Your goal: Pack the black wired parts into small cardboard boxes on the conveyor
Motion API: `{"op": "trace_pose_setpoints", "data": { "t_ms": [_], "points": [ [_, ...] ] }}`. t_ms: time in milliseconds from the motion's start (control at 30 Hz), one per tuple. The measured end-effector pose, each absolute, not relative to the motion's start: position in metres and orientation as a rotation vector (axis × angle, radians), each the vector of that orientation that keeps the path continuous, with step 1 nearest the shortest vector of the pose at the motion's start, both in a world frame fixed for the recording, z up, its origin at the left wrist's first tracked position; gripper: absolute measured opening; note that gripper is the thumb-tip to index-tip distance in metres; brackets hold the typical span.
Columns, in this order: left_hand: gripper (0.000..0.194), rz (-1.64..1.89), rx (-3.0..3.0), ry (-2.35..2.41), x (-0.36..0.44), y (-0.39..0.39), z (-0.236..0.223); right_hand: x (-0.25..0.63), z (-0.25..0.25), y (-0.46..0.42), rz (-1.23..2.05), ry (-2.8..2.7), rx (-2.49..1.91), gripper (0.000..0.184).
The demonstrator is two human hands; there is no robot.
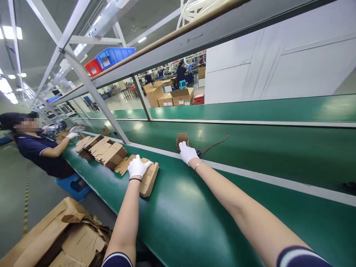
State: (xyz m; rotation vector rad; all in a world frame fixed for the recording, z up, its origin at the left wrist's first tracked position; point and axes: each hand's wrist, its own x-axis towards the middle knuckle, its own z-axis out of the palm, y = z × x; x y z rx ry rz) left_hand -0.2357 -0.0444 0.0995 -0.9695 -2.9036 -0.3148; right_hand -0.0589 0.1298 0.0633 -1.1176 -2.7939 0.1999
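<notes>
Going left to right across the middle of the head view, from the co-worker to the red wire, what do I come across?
Co-worker, piles of flat cardboard, left gloved hand, right gloved hand at a small cardboard box, thin red wire.

A white glove (136, 167) covers the left hand (138, 165), another white glove (189, 153) the right hand (187, 150). A dark, narrow bracelet (135, 179) circles one wrist — a slim silvery bangle (198, 165) the other. Navy sleeves (302, 257) carry a pale stripe near the hem.
</notes>
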Motion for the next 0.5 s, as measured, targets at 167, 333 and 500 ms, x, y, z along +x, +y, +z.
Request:
{"op": "trace_pose_setpoints", "data": {
  "t_ms": [167, 333, 500],
  "points": [
    [0.052, -0.352, -0.868, -2.88, -0.225, -0.043, 0.109, -0.025, 0.055, 0.083, 0.284, -2.769, -0.907, 0.041],
    [0.061, -0.818, -1.018, -2.688, -0.193, -0.055, 0.126, -0.004, 0.053, 0.029, 0.853, -2.29, -0.856, 0.06],
    [0.052, -1.367, -1.523, -2.58, -0.118, -0.054, 0.098, 0.005, 0.064, 0.021, 1.016, -1.825, -0.927, 0.093]
  ]
}}
